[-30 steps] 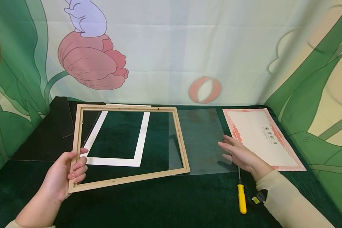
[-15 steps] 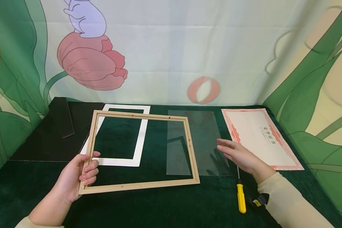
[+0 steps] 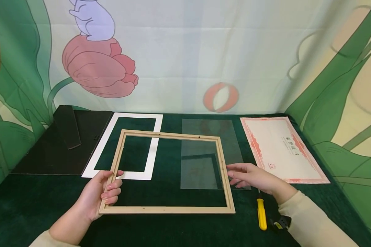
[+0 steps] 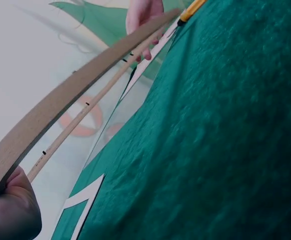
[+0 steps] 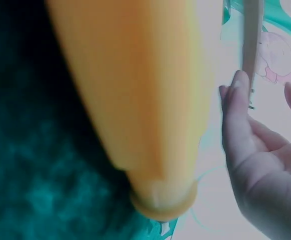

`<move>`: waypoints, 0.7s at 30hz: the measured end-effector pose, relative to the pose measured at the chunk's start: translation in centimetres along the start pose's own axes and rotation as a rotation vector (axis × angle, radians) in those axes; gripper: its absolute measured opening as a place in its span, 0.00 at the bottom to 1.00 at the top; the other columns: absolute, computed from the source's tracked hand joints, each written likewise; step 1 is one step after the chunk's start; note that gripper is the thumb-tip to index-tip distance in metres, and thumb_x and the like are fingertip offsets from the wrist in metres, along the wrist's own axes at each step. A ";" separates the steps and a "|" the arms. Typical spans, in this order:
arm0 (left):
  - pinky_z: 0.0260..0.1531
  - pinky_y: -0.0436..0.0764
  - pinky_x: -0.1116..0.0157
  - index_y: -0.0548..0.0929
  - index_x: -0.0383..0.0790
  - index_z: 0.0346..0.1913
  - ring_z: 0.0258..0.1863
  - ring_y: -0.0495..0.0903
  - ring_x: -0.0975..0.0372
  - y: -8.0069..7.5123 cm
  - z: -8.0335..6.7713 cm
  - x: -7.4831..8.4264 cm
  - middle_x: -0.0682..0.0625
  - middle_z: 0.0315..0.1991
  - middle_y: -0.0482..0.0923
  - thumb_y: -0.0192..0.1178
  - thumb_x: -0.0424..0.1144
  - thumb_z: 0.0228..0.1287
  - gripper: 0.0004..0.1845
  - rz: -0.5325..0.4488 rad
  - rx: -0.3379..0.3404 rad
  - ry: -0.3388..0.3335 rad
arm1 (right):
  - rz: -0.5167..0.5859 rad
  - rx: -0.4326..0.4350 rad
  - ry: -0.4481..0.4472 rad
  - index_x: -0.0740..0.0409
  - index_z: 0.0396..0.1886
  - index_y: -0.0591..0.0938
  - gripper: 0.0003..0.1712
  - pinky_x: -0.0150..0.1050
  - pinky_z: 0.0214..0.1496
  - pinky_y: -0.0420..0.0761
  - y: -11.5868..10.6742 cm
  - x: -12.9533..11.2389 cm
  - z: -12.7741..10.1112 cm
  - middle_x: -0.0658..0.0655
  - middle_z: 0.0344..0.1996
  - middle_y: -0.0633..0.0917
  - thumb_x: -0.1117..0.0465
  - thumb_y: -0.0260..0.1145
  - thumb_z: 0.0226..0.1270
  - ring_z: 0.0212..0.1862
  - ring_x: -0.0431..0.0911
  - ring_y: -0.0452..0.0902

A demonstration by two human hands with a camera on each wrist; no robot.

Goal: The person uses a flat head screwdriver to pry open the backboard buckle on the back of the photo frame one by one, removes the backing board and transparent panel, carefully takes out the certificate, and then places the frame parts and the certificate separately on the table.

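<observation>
A pale wooden picture frame (image 3: 170, 209) is held above the green cloth, its far side raised. My left hand (image 3: 103, 193) grips its left side, fingers curled round the bar. My right hand (image 3: 256, 176) is at the frame's right side, fingers extended, fingertips right at the bar. In the right wrist view the same hand (image 5: 265, 165) has its thumb spread from the fingers. A clear sheet (image 3: 201, 164) lies partly behind the frame. Below my right hand lies a yellow-handled screwdriver (image 3: 261, 214), its shaft mostly hidden; its handle (image 5: 135, 90) looms large in the right wrist view.
A white mat border (image 3: 123, 175) lies left of centre, partly behind the frame. Further left is a black backing board (image 3: 46, 157) with a stand flap (image 3: 66, 127). A red-bordered certificate (image 3: 275, 144) lies at the right. A printed curtain (image 3: 173, 58) hangs behind the table.
My left hand has carried the wooden frame right and toward me, levelling its lower edge. My right hand has shifted slightly left and down to the frame's right side.
</observation>
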State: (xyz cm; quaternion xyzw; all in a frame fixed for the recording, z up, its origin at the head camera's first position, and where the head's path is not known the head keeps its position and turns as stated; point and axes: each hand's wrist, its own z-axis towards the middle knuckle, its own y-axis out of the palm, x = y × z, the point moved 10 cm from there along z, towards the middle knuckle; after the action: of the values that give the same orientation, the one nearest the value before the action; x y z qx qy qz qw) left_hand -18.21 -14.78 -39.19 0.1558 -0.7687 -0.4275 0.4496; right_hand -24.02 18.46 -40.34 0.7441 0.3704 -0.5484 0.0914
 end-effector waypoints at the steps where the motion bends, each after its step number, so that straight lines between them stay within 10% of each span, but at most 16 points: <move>1: 0.11 0.63 0.76 0.55 0.41 0.48 0.10 0.55 0.65 0.0 0.1 -0.2 0.52 0.17 0.60 0.31 0.45 0.66 0.13 0.000 0.002 -0.006 | -0.024 0.004 0.002 0.64 0.59 0.60 0.31 0.43 0.44 0.72 0.0 0.0 0.0 0.60 0.48 0.73 0.51 0.51 0.62 0.43 0.51 0.72; 8: 0.09 0.62 0.76 0.52 0.42 0.48 0.10 0.51 0.65 -0.7 0.7 -0.9 0.53 0.17 0.59 0.33 0.46 0.66 0.14 0.112 0.112 -0.013 | -0.119 0.043 0.004 0.70 0.57 0.59 0.34 0.41 0.41 0.74 0.0 -0.1 -0.2 0.58 0.34 0.77 0.51 0.55 0.59 0.36 0.49 0.74; 14: 0.19 0.70 0.69 0.46 0.38 0.54 0.17 0.65 0.62 -2.1 0.7 -0.1 0.44 0.31 0.65 0.39 0.40 0.63 0.21 0.735 0.314 -0.030 | -0.177 0.052 0.053 0.71 0.56 0.62 0.35 0.41 0.39 0.75 -0.2 0.7 -0.4 0.55 0.32 0.78 0.50 0.57 0.57 0.33 0.47 0.75; 21: 0.23 0.71 0.64 0.61 0.31 0.51 0.25 0.70 0.58 -2.9 1.2 0.9 0.45 0.30 0.69 0.49 0.37 0.59 0.19 1.422 0.383 -0.084 | -0.335 0.101 0.074 0.67 0.48 0.70 0.23 0.38 0.33 0.75 -0.2 1.2 -0.6 0.54 0.21 0.77 0.55 0.58 0.57 0.26 0.46 0.74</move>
State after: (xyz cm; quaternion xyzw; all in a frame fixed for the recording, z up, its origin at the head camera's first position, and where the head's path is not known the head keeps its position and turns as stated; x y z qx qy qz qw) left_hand -20.07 -16.37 -41.26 -0.3209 -0.7618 0.1034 0.5532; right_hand -23.57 19.44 -41.12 0.6953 0.4644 -0.5460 -0.0524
